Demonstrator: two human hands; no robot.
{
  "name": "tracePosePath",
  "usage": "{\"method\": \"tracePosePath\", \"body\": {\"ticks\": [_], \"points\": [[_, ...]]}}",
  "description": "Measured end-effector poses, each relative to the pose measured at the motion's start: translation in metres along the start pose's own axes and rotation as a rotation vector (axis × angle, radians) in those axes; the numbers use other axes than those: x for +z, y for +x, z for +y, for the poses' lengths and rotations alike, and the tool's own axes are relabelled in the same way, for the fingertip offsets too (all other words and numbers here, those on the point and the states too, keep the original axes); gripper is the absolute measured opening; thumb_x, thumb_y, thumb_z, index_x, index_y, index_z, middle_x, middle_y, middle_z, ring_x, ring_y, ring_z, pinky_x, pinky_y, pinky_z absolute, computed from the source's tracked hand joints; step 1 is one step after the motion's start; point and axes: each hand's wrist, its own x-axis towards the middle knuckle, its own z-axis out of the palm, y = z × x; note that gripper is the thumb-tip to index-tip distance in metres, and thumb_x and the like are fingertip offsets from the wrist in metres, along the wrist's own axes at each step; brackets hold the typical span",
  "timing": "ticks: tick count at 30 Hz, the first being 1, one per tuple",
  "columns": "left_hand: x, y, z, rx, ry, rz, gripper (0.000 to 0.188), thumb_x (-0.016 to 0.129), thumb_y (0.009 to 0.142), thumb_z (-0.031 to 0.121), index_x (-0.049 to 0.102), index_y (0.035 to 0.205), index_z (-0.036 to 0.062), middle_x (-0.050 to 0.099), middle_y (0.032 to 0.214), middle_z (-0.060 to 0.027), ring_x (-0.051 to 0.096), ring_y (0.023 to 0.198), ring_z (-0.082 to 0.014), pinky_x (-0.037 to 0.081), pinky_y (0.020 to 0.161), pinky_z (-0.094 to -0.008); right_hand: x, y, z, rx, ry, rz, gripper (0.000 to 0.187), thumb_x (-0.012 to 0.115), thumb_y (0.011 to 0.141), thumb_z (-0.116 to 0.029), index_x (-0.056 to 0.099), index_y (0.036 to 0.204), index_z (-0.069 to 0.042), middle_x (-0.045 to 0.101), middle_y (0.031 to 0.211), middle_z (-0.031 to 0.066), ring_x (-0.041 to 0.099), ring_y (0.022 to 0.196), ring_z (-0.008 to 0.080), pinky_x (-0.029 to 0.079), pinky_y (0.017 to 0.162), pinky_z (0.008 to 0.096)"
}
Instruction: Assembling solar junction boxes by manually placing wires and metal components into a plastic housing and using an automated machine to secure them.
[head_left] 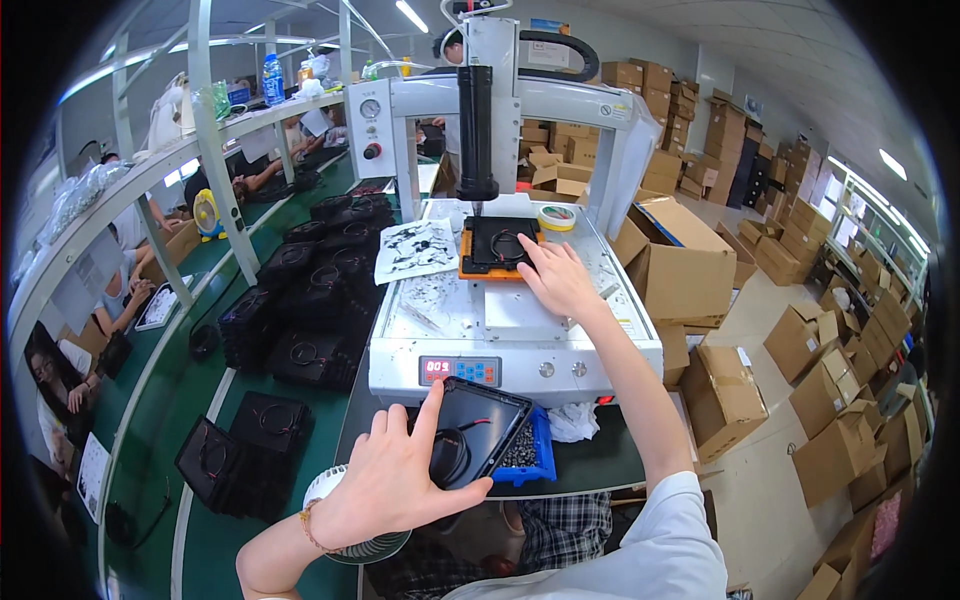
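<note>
My left hand (385,485) is spread, its index finger reaching up to the control panel (460,371) on the front of a white gantry machine (620,350); I cannot tell whether the fingertip touches a button. Just beyond that hand, a black plastic housing (490,415) with a coiled cable leans tilted over a blue bin (541,450) of small dark parts. My right hand (560,277) lies with fingers stretched on the near right edge of another black housing (490,240), which sits in an orange fixture (475,272) under the machine's black cylindrical head (477,135).
A stained white sheet (415,250) and a tape roll (556,218) lie on the machine bed. Stacks of black housings (310,290) cover the green bench at left. A crumpled white cloth (573,423) is beside the bin. Cardboard boxes (690,260) crowd the right; other people sit at far left.
</note>
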Motion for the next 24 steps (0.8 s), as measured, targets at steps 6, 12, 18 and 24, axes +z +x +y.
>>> {"method": "tracePosePath", "body": {"ticks": [6,12,18,24], "points": [[0.006,0.002,-0.008,-0.011,0.016,-0.034,0.112,0.062,0.073,0.071,0.027,0.145,-0.0071,0.050,0.093,-0.0238,0.052,0.084,-0.0343,0.047,0.070,-0.0413,0.010,0.014,-0.003,0.053,-0.053,-0.058,0.056,0.037,0.099,-0.043,0.034,0.147,-0.015,0.055,0.133,0.0124,0.043,0.131,0.0289,0.024,0.113,0.0512],[0.009,0.004,-0.012,-0.003,0.019,-0.023,0.112,0.062,0.073,0.071,0.027,0.146,-0.0068,0.049,0.092,-0.0229,0.051,0.084,-0.0333,0.047,0.070,-0.0411,0.009,0.014,-0.002,0.066,-0.020,-0.069,0.053,0.036,0.100,-0.042,0.035,0.147,-0.017,0.055,0.133,0.0122,0.043,0.130,0.0290,0.023,0.114,0.0510],[0.011,0.007,-0.012,0.003,0.005,-0.028,0.111,0.061,0.074,0.070,0.027,0.146,-0.0070,0.049,0.094,-0.0234,0.052,0.086,-0.0340,0.048,0.072,-0.0418,0.006,0.011,0.002,0.068,0.014,-0.063,0.052,0.036,0.100,-0.040,0.035,0.147,-0.017,0.054,0.133,0.0126,0.043,0.129,0.0297,0.023,0.115,0.0496],[0.012,0.005,-0.010,0.000,0.009,-0.041,0.111,0.062,0.074,0.070,0.027,0.145,-0.0074,0.049,0.095,-0.0234,0.052,0.087,-0.0345,0.048,0.072,-0.0425,0.001,0.006,0.005,0.085,0.138,-0.052,0.052,0.035,0.100,-0.038,0.034,0.147,-0.016,0.051,0.135,0.0156,0.040,0.133,0.0320,0.017,0.116,0.0502]]}}
